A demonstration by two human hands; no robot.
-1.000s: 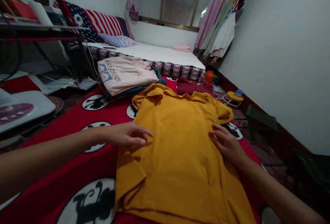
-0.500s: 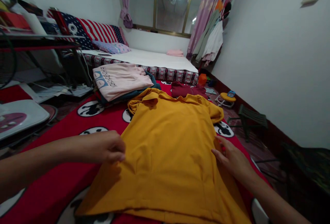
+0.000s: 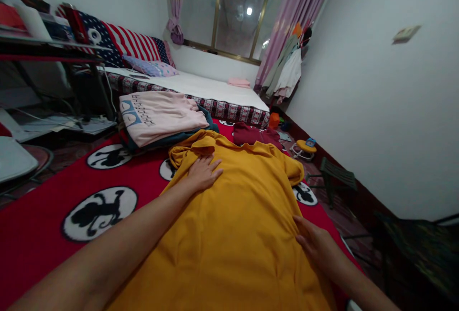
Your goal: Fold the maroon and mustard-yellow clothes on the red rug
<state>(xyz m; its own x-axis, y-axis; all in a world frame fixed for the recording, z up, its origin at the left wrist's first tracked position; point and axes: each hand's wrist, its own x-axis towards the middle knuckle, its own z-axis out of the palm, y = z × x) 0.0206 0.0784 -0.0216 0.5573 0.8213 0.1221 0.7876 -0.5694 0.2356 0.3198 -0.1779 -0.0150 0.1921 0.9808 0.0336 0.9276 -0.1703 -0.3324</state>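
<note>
A mustard-yellow shirt (image 3: 247,206) lies spread over a red blanket (image 3: 39,215) printed with black-and-white round figures. My left hand (image 3: 204,173) rests flat on the shirt's upper left part, just below the folded sleeve, with its fingers spread. At the shirt's right side edge is my right hand (image 3: 315,241); its thumb and fingers are apart and touch the cloth, and some of its fingers are hidden. Beyond the shirt's neckline lies a dark red garment (image 3: 255,135). A folded pink shirt (image 3: 168,116) tops a stack of clothes to the upper left.
A bed (image 3: 204,86) with pillows stands at the back by the window. On the left is a cluttered desk (image 3: 53,42) beside a white chair seat (image 3: 16,160). Along the right wall are a yellow stool (image 3: 306,146) and a green folding stool (image 3: 339,175).
My left hand has gone from the shirt's lower left edge up towards its shoulder, its fingers opening out flat. My right hand stays at the right edge. The view has shifted slightly.
</note>
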